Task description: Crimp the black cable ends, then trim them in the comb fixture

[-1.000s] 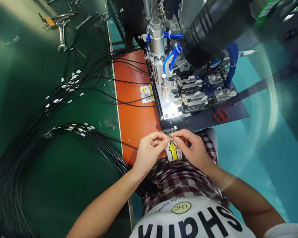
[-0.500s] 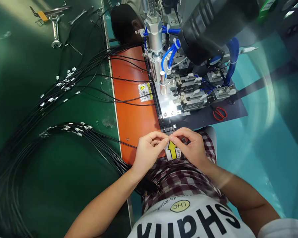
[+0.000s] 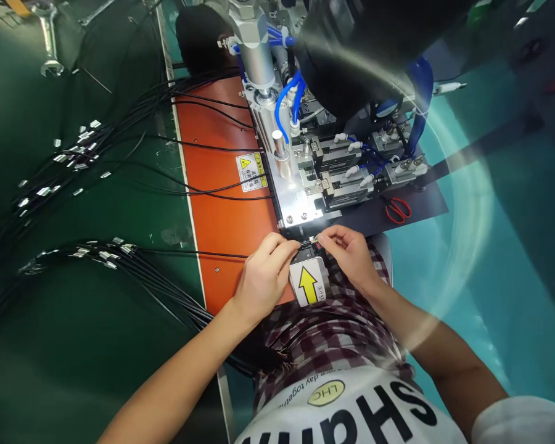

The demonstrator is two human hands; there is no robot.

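Note:
My left hand (image 3: 263, 274) and my right hand (image 3: 349, 253) meet at the near end of a metal machine (image 3: 305, 179), just above a white label with a yellow arrow (image 3: 308, 283). Both pinch the end of a thin black cable (image 3: 308, 242) between fingertips, holding it at the machine's front edge. The left hand rests on the orange plate (image 3: 222, 216). The cable's tip is too small to make out.
Bundles of black cables with metal ends (image 3: 102, 253) lie over the green table (image 3: 50, 308) to the left. Another bundle (image 3: 65, 160) is farther back. Red scissors (image 3: 398, 209) lie right of the machine. A wrench (image 3: 50, 37) lies far left. Another person's head (image 3: 198, 37) shows behind the machine.
Both hands have moved forward from above the arrow label to the machine's front edge, carrying the cable end. The view has shifted, so everything sits lower and more to the left.

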